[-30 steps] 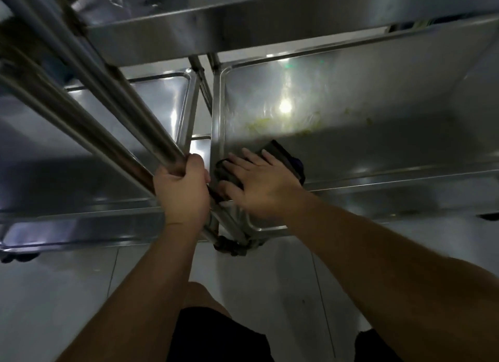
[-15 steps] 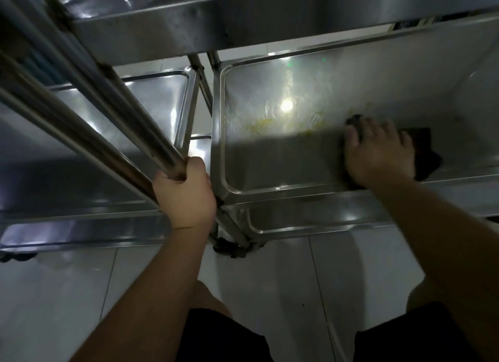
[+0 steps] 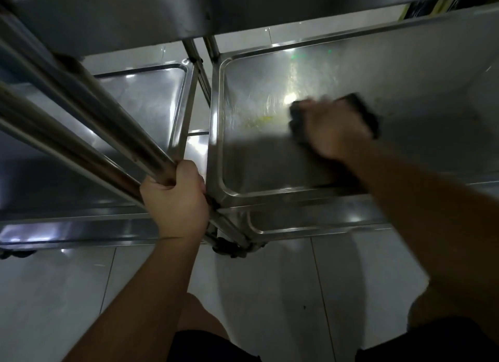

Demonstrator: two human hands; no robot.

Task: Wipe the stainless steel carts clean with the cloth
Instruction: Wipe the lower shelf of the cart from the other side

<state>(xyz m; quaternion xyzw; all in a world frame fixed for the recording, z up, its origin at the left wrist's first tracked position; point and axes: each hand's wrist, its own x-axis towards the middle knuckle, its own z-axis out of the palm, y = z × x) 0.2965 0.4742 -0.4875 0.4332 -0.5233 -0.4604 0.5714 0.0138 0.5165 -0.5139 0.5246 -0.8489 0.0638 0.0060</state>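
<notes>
— While the right hand [image 3: 333, 130] scrubs, why does the left hand [image 3: 175, 199] sit on that post?

— Its fingers are wrapped tight round the cart upright [image 3: 81, 105], I'd judge to brace the person, or to keep the wheeled cart from rolling under the rubbing. A caster [image 3: 229, 247] shows just below.

— And the cloth?

— The dark cloth [image 3: 364, 113] lies pressed on the middle shelf [image 3: 270, 167] of the right-hand cart, under the right hand, near the shelf's centre. A yellowish smear [image 3: 259, 120] sits just beside it to the left, not yet wiped, so I'd guess the hand is working toward it.

— Fingers flat or bunched?

— Cannot tell. The hand is motion-blurred; whether it grips the cloth or presses with straight fingers is lost.

— What else is hidden?

— The top shelf [image 3: 189, 10] overhangs and cuts off the far part. The bottom shelf [image 3: 310, 224] shows only its front rim. The neighbouring cart's shelf [image 3: 135, 102] at left lies half in shadow.
</notes>
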